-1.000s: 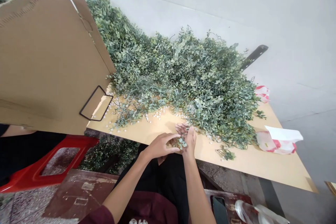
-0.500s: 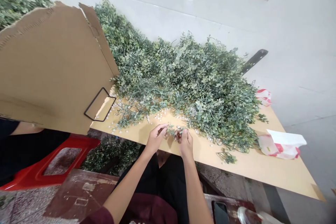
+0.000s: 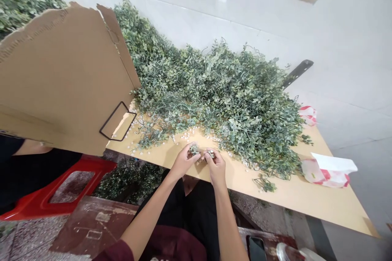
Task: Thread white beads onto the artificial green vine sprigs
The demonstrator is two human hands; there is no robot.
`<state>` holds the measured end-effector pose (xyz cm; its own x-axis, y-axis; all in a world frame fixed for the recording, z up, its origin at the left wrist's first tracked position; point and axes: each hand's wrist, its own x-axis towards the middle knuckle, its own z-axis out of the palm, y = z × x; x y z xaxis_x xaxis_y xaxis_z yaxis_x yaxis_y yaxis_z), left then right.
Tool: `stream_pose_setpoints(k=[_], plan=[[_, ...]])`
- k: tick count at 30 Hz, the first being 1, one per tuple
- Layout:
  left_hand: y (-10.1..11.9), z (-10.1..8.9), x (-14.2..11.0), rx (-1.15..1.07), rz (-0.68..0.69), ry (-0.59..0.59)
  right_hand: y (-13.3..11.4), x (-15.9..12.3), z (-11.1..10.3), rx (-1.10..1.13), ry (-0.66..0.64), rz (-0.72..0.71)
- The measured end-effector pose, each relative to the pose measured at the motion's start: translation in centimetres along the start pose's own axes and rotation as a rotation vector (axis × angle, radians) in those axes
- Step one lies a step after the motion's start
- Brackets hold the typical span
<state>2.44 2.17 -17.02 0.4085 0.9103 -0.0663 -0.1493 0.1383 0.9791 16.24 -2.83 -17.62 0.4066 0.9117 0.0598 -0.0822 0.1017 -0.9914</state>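
Note:
Both hands are close together above the near edge of the wooden table. My left hand is closed, with a small leafy sprig between thumb and fingers. In my right hand, also closed, is another bit of leafy sprig; whether the two bits are joined I cannot tell. Just beyond the hands lies a large heap of artificial greenery. Small white pieces are scattered on the table before it. A loose sprig rests right of my right hand.
A tall cardboard sheet stands at left, with a black wire frame beside its lower corner. Red-and-white wrappers lie at right. A phone sits low on the bench. Part of another person shows by the red stool.
My fingers have closed in around the greenery, and my left thumb has turned inward toward the right hand. The sprig between them now shows as two bits, one at each hand.

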Motion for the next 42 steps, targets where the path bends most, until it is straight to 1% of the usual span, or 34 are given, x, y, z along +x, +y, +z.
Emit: stream_pose_setpoints(k=[2,4,6,9,12,16,19,21,26,31,34,37,40,42], plan=[[-0.2,0.1,0.1,-0.022,0.007,-0.018,0.1,0.1,0.0,0.045,0.073,-0.018],[-0.5,0.1,0.2,-0.005,0.050,-0.057,0.1,0.2,0.1,0.065,0.146,-0.026],[-0.8,0.1,0.1,0.078,0.088,-0.076,0.0,0.3,0.1,0.058,0.196,-0.029],[-0.8,0.3,0.0,0.221,0.115,-0.079,0.0,0.3,0.1,0.066,0.210,-0.022],[-0.6,0.4,-0.3,0.266,0.139,-0.073,0.2,0.2,0.0,0.073,0.183,0.015],[-0.1,0.3,-0.6,0.288,0.177,-0.079,0.7,0.0,-0.3,-0.011,0.111,0.018],[0.3,0.3,-0.7,0.338,0.230,-0.036,0.8,-0.1,-0.5,-0.083,0.063,-0.014],[0.4,0.3,-0.8,0.353,0.246,0.003,0.7,-0.2,-0.5,-0.124,0.054,-0.019],[0.4,0.4,-1.2,0.341,0.203,0.088,0.7,-0.4,-0.6,-0.173,0.027,0.022],[0.4,0.4,-1.4,0.300,0.118,0.126,0.2,-0.7,-0.6,-0.150,-0.109,0.030],[0.6,0.1,-1.3,0.249,0.106,0.084,-0.3,-0.7,-0.5,-0.113,-0.185,0.067],[0.8,-0.4,-1.0,0.148,0.086,-0.007,-0.8,-0.6,-0.4,-0.102,-0.255,0.116],[0.9,-1.0,-0.8,0.036,0.044,-0.132,-0.8,-0.5,-0.6,-0.118,-0.265,0.147],[0.9,-1.2,-0.7,-0.029,0.022,-0.180,-0.7,-0.5,-0.7,-0.143,-0.257,0.145]])
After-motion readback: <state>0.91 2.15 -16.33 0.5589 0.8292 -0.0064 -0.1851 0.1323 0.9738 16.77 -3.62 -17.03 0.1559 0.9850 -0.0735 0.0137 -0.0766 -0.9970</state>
